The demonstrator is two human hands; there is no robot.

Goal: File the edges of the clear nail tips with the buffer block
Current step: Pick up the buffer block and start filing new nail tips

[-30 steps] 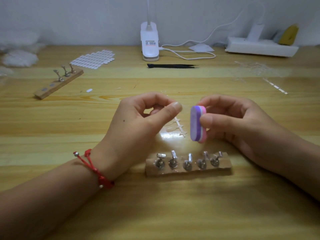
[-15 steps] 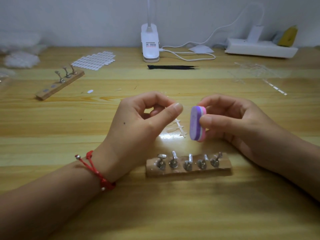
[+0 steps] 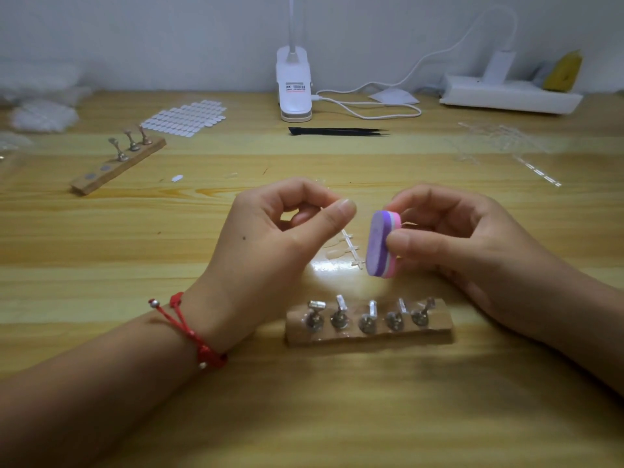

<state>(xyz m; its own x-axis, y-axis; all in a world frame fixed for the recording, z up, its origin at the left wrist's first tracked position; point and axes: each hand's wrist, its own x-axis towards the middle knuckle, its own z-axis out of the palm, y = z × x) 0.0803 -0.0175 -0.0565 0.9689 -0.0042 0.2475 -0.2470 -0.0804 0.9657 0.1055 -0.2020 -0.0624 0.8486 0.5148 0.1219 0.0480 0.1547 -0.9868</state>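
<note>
While the right hand [image 3: 472, 241] grips the buffer [image 3: 381, 244] upright (twelve-to-six), just three o'clock of the left hand [image 3: 270, 244], that pinch looks closed; on a tip, cannot tell.

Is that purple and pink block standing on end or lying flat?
On end: the right hand pinches the purple-and-pink oval buffer block, its long side nearly vertical.

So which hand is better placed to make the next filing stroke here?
Right. The right hand grips the purple-and-pink oval buffer block upright, its purple face turned toward the left hand, which only pinches what seems a small clear nail tip beside it.
</note>
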